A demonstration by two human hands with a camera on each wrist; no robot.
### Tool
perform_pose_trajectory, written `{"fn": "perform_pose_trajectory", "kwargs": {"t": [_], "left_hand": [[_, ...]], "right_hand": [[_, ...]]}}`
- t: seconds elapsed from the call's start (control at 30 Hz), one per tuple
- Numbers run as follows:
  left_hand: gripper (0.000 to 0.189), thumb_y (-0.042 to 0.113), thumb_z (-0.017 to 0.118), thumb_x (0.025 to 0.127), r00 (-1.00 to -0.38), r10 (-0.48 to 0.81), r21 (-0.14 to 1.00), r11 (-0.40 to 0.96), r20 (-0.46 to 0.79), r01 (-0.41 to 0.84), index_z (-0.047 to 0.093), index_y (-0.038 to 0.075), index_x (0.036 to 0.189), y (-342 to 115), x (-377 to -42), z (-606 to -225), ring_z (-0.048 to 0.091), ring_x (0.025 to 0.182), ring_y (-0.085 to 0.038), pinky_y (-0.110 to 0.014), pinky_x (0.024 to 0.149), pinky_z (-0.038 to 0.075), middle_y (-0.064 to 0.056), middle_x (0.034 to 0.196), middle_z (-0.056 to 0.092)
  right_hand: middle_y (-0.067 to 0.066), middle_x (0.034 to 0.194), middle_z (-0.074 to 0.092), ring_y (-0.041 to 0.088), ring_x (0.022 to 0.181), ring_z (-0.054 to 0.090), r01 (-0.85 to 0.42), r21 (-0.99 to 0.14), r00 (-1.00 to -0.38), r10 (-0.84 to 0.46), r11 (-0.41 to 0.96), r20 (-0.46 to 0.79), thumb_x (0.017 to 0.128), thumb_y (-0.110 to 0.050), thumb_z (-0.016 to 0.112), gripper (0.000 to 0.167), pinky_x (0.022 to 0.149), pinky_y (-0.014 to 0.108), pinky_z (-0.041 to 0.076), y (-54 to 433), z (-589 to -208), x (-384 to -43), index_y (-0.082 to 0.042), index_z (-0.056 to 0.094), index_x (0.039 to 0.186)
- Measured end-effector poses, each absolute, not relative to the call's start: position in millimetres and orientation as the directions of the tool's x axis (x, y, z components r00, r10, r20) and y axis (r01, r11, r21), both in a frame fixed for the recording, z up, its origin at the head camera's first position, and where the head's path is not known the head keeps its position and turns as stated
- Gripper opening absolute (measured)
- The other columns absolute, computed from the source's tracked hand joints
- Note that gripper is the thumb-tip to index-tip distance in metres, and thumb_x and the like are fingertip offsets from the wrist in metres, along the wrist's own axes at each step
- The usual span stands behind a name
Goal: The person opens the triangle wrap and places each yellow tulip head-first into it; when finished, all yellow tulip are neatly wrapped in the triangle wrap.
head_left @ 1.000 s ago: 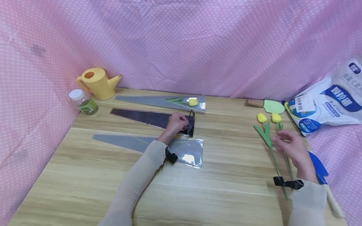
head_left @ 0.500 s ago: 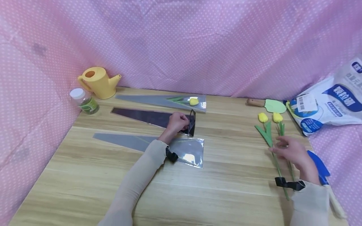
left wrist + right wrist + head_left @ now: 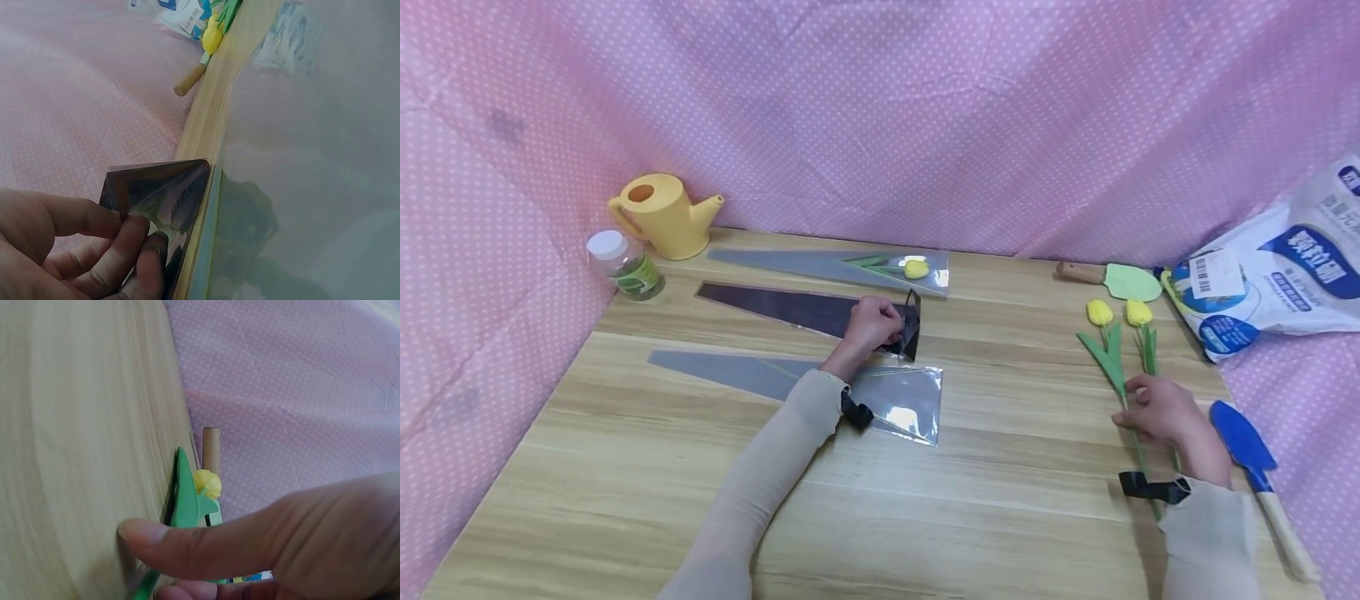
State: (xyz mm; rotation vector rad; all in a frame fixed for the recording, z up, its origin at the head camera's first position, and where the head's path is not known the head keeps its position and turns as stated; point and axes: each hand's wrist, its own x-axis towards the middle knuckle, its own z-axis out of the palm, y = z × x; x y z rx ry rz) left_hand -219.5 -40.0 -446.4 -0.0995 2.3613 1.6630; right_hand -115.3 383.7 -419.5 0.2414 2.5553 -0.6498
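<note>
My left hand (image 3: 874, 323) pinches the wide end of a dark, tapered plastic flower sleeve (image 3: 782, 307), holding its mouth raised apart. In the left wrist view, thumb and fingertips grip the film of the sleeve (image 3: 156, 184). My right hand (image 3: 1165, 415) is at the stem of the nearer yellow tulip (image 3: 1100, 312), thumb and fingers spread around it. The right wrist view has the thumb (image 3: 187, 547) crossing over the stem below the green leaf (image 3: 184, 494). A second yellow tulip (image 3: 1138, 312) lies alongside, its stem partly hidden by the hand.
A clear sleeve (image 3: 850, 273) with a tulip inside lies behind; another clear sleeve (image 3: 737, 372) lies in front. A yellow watering can (image 3: 670, 221) and jar (image 3: 636, 275) stand left. A green trowel (image 3: 1127, 282), blue trowel (image 3: 1243, 437) and white bag (image 3: 1285, 275) are at right.
My right hand has moved down from beside the leaves to the nearer tulip's stem. The left hand keeps its pinch on the dark sleeve. The view has shifted slightly.
</note>
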Motion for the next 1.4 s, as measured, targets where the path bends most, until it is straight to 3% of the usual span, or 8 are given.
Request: {"fn": "perform_pose_trajectory", "kwargs": {"t": [0.27,0.47,0.77,1.07,1.4], "left_hand": [[0.006,-0.002,0.065,0.087,-0.967,0.08,0.913,0.358,-0.24,-0.197,0.071,-0.003,0.084,-40.4,-219.1,-446.0,0.06,0.056,-0.009,-0.019,0.054,0.052,-0.007,0.075,0.067],[0.008,-0.001,0.064,0.087,-0.966,0.085,0.912,0.36,-0.244,-0.199,0.07,-0.003,0.082,-40.2,-218.5,-446.7,0.06,0.057,-0.01,-0.02,0.055,0.052,-0.003,0.069,0.062],[0.009,-0.001,0.064,0.087,-0.97,0.087,0.918,0.352,-0.227,-0.183,0.07,-0.004,0.082,-40.1,-218.0,-446.7,0.059,0.056,-0.009,-0.02,0.054,0.052,-0.003,0.069,0.063],[0.009,-0.001,0.064,0.087,-0.97,0.086,0.922,0.339,-0.227,-0.185,0.07,-0.004,0.08,-40.2,-217.7,-447.3,0.058,0.056,-0.009,-0.02,0.056,0.053,0.0,0.064,0.059],[0.01,-0.001,0.063,0.086,-0.972,0.089,0.926,0.334,-0.218,-0.177,0.071,-0.005,0.081,-40.3,-217.3,-446.5,0.058,0.056,-0.009,-0.02,0.056,0.053,0.0,0.065,0.059]], "right_hand": [[0.04,0.118,0.053,0.018,0.077,0.065,0.348,-0.456,-0.849,0.069,0.819,-0.523,0.086,-0.003,0.072,0.056,0.064,0.034,0.06,381.5,-423.1,-116.0,0.016,0.042,0.13],[0.032,0.109,0.058,0.017,0.076,0.064,0.378,-0.474,-0.846,0.089,0.795,-0.526,0.087,-0.001,0.071,0.055,0.063,0.033,0.06,380.3,-421.0,-115.8,0.016,0.042,0.13],[0.021,0.098,0.064,0.01,0.074,0.063,0.36,-0.543,-0.865,0.054,0.758,-0.498,0.089,-0.001,0.068,0.054,0.061,0.03,0.06,380.2,-420.7,-112.3,0.018,0.041,0.132],[0.017,0.104,0.065,0.006,0.076,0.064,0.324,-0.649,-0.884,-0.024,0.689,-0.467,0.093,-0.002,0.063,0.059,0.067,0.03,0.061,380.9,-423.5,-111.6,0.02,0.034,0.14],[-0.011,0.094,0.059,-0.002,0.08,0.063,0.35,-0.777,-0.884,-0.089,0.524,-0.458,0.096,-0.001,0.06,0.064,0.072,0.029,0.062,381.3,-425.0,-112.6,0.02,0.024,0.144]]}}
